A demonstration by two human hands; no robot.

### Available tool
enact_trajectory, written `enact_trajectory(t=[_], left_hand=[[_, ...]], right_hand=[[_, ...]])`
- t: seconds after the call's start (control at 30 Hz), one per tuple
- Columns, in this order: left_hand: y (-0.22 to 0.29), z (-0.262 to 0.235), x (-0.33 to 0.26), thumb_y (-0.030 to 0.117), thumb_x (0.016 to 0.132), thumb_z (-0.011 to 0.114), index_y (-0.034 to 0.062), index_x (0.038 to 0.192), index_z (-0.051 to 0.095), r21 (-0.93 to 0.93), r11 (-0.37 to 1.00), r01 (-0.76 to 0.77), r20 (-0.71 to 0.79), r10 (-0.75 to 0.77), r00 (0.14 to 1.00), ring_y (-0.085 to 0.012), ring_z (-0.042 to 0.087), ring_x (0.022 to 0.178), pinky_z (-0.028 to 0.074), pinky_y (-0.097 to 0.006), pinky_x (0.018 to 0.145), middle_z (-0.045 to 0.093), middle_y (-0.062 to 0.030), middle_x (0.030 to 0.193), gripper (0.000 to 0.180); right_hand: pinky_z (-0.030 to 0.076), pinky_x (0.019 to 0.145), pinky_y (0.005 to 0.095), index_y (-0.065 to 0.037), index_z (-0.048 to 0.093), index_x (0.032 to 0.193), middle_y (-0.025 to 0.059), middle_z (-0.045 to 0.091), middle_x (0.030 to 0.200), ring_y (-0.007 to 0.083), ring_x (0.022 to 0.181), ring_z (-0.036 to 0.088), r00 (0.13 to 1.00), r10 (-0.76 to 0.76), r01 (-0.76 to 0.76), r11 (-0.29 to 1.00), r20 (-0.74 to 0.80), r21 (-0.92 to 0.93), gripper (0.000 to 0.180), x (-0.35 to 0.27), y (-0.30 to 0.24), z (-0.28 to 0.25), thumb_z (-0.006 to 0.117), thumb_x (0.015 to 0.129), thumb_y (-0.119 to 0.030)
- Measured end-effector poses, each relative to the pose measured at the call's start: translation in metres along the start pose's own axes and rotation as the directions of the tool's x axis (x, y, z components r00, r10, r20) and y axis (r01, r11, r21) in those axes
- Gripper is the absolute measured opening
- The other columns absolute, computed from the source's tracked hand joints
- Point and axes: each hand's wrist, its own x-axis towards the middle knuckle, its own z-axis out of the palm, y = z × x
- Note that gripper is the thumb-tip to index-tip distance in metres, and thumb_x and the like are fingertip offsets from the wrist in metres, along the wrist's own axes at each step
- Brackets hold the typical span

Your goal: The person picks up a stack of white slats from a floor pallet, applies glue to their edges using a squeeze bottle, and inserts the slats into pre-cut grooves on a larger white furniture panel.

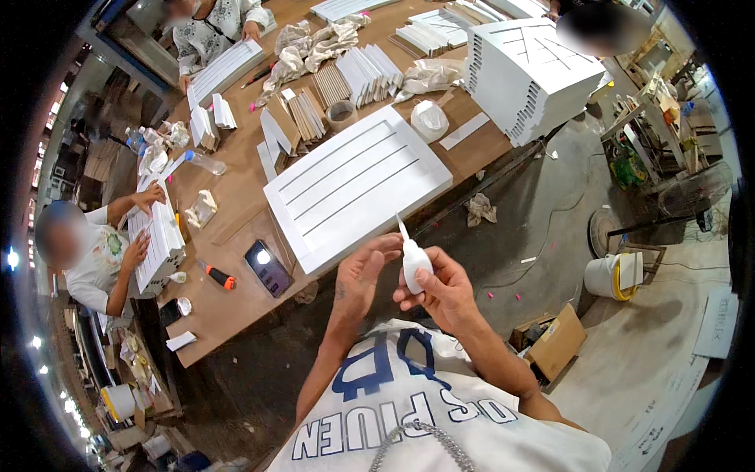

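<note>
My right hand [448, 291] is wrapped round a small white squeeze bottle [415, 267] with a long thin nozzle pointing up. Beside the nozzle, my left hand [363, 271] is loosely bent with its fingers apart, and I see nothing in it. Just beyond both hands lies a white grooved panel [358, 189], flat on the brown table [228, 307] and slanting near its front edge. The bottle is held up off the panel, close to its near right side.
Stacked white panels [519, 86] rise at the table's right end. A phone [267, 267], an orange-and-black tool [216, 275], a white round container [429, 120] and bundled white slats [368, 75] surround the panel. Two co-workers handle white pieces at the left and far left. A fan [692, 193] stands right.
</note>
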Motion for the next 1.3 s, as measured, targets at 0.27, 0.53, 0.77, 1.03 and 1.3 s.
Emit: enact_trajectory(t=[0.27,0.53,0.77,1.03,1.3], left_hand=[[-0.029,0.015,-0.008,0.034,0.098,0.053,-0.0016,0.115,0.061,-0.069,0.994,0.087,-0.231,-0.101,0.968,-0.0205,0.063,0.102,0.048,-0.034,0.093,0.065,-0.0137,0.114,0.04],[-0.032,0.005,0.002,0.031,0.101,0.05,-0.0018,0.107,0.064,0.205,0.968,0.144,-0.371,-0.059,0.927,-0.0179,0.065,0.09,0.051,-0.031,0.083,0.067,-0.0105,0.101,0.036],[-0.055,-0.04,-0.013,0.028,0.099,0.052,-0.0001,0.102,0.065,0.097,0.988,0.119,-0.739,-0.009,0.674,-0.0113,0.06,0.068,0.047,-0.024,0.063,0.067,-0.0066,0.081,0.031],[-0.057,-0.119,-0.023,0.035,0.101,0.047,0.0036,0.1,0.064,0.346,0.932,0.106,-0.91,0.306,0.279,-0.0076,0.046,0.063,0.038,-0.023,0.057,0.057,-0.0008,0.072,0.035],[-0.07,-0.144,0.008,0.033,0.103,0.043,-0.0009,0.117,0.057,0.369,0.919,0.138,-0.924,0.346,0.165,-0.011,0.051,0.074,0.044,-0.026,0.067,0.059,-0.0053,0.086,0.039]], right_hand=[[0.062,0.067,0.0372,-0.001,0.047,0.11,0.0182,0.065,0.096,0.0295,0.084,0.071,0.993,-0.116,0.11,0.978,-0.025,-0.177,0.022,0.008,-0.066,-0.012,0.057,0.096,-0.013],[0.06,0.06,0.0297,0.0,0.052,0.11,0.0167,0.065,0.09,0.0213,0.073,0.069,0.991,-0.078,0.064,0.99,-0.109,-0.126,0.02,0.017,-0.077,-0.027,0.055,0.097,-0.015],[0.051,0.055,0.0258,-0.001,0.053,0.103,0.0141,0.065,0.089,0.0156,0.065,0.063,0.986,0.022,-0.055,0.979,-0.166,-0.196,0.019,0.048,-0.068,-0.033,0.056,0.097,-0.019],[0.047,0.056,0.0244,-0.002,0.055,0.105,0.0111,0.065,0.087,0.0135,0.064,0.058,0.972,0.142,-0.191,0.942,-0.188,-0.277,0.018,0.106,-0.055,-0.019,0.055,0.098,-0.019],[0.048,0.059,0.025,-0.003,0.056,0.111,0.0107,0.064,0.092,0.0142,0.072,0.06,0.969,0.197,-0.236,0.914,-0.147,-0.33,0.02,0.161,-0.043,-0.007,0.054,0.099,-0.018]])
